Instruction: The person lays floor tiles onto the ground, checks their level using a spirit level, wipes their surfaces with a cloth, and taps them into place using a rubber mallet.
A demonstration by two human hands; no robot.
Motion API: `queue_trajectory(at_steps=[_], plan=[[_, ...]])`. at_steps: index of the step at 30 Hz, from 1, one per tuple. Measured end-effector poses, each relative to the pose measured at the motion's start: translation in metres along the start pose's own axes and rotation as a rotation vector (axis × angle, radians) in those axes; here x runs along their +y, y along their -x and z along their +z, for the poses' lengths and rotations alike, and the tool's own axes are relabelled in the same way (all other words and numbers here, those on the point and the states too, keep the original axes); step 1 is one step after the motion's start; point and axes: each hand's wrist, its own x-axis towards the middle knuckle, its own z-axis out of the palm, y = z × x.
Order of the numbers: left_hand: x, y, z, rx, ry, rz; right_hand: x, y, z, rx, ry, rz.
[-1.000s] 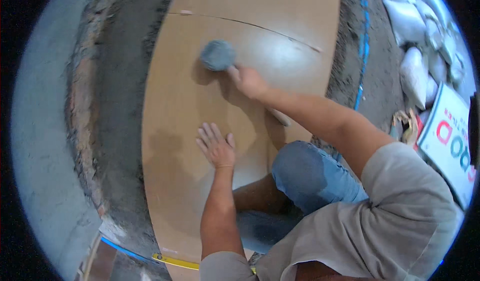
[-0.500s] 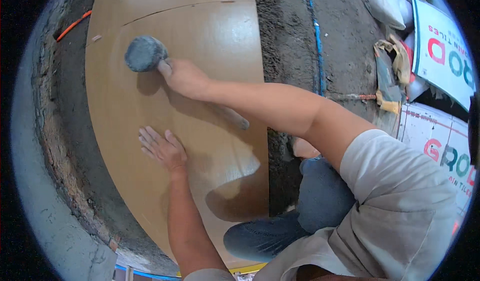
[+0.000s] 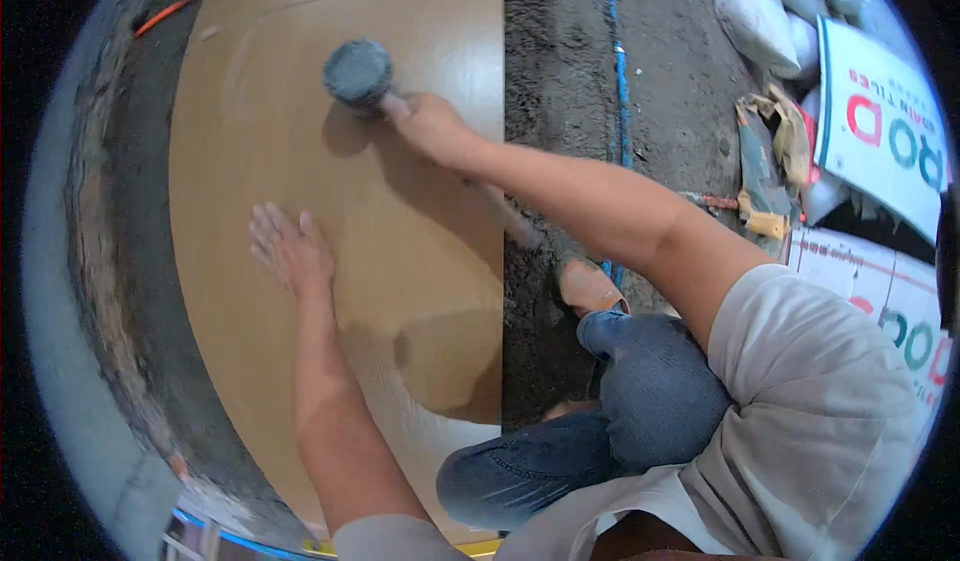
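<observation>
My right hand (image 3: 435, 129) is closed around the handle of a rubber mallet (image 3: 358, 73), close to its grey, dusty head. The head hangs over a large glossy wood-coloured tile (image 3: 350, 251) and throws a shadow on it. The rest of the handle slants back under my forearm, past the tile's right edge. My left hand (image 3: 292, 249) lies flat on the tile with its fingers spread, left of the mallet and nearer to me.
Rough grey mortar flanks the tile, with a blue pipe (image 3: 622, 91) on the right. White bags (image 3: 755, 16) and printed tile boxes (image 3: 880, 121) stand farther right. An orange tube (image 3: 170, 13) lies far left. My knee (image 3: 660, 391) is beside the tile's right edge.
The mallet has moved to the right over the tile in my right hand. My left hand stays flat on the tile. The whole view has shifted slightly, and more of my foot shows.
</observation>
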Motion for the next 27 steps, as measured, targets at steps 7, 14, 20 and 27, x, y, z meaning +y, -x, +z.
queue_trajectory(at_steps=[7, 14, 20, 27], plan=[[-0.017, 0.121, 0.001, -0.063, 0.289, -0.118, 0.039, 0.014, 0.015, -0.112, 0.169, -0.198], [-0.040, 0.453, -0.002, 0.066, 0.258, -0.803, 0.022, 0.187, 0.051, -0.496, 0.250, -0.006], [-0.070, 0.611, 0.006, 0.174, 0.066, -1.504, 0.032, 0.281, 0.100, -0.772, 0.218, -0.177], [-0.118, 0.644, 0.032, 0.091, 0.060, -1.742, 0.061, 0.319, 0.165, -0.894, 0.410, -0.218]])
